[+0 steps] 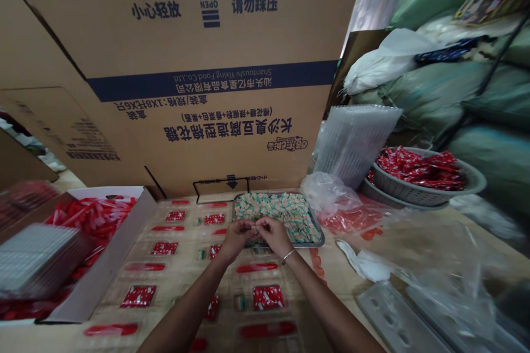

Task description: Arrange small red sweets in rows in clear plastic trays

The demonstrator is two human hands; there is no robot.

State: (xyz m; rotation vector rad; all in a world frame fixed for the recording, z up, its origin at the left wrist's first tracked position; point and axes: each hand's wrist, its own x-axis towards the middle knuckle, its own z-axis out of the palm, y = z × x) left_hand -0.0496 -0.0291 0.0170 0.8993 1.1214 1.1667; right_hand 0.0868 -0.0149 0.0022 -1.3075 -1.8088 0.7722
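Observation:
My left hand (237,235) and my right hand (271,234) meet at the near edge of a metal tray (318,235) heaped with small green-and-white wrapped candies (281,209). Both hands have their fingers curled and pinched together; they seem to hold small candies, too small to name for sure. A bracelet sits on my right wrist. Under my forearms lie clear plastic compartment trays (182,265), whose pockets hold red packets and red sticks.
A big upside-down cardboard box (186,66) stands behind the table. At left a white carton (103,265) holds red sticks and stacked clear trays. At right stand a basket of red packets (422,176), plastic bags, stacked tray packs, green sacks.

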